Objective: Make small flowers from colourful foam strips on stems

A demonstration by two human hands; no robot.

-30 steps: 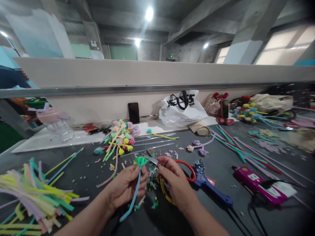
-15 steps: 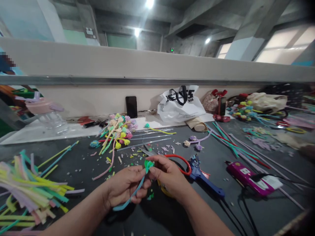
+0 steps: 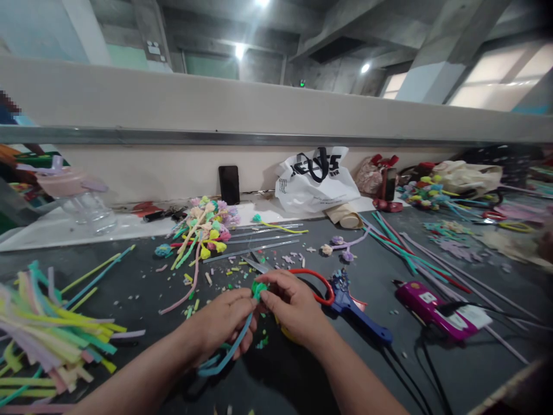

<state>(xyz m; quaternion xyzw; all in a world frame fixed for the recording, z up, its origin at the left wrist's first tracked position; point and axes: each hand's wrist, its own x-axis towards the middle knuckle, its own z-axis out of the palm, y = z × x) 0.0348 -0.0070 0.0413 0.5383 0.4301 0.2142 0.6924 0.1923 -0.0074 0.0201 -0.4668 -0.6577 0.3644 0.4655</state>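
Between my two hands is a small green flower [image 3: 258, 288] on a blue strip stem [image 3: 233, 349] that hangs down toward me. My left hand [image 3: 228, 323] pinches the stem just below the flower head. The fingers of my right hand [image 3: 289, 297] close on the flower from the other side. Just beyond my right hand lie scissors [image 3: 311, 275] with a red handle, their blades pointing left. A blue glue gun [image 3: 360, 317] rests to the right of that hand. Green scraps [image 3: 262, 340] are scattered under my hands.
A pile of pastel strips [image 3: 56, 334] spreads at the left. Finished flowers [image 3: 207, 227] lie farther back, near a phone [image 3: 229, 185] and a white bag [image 3: 315, 181]. A purple device [image 3: 440, 311] with black cables sits at the right. A bottle [image 3: 80, 196] stands back left.
My hands stay at the flower, with small finger shifts. The left hand has turned slightly more back-up, and the stem's lower end hangs a little differently. The view has shifted slightly.
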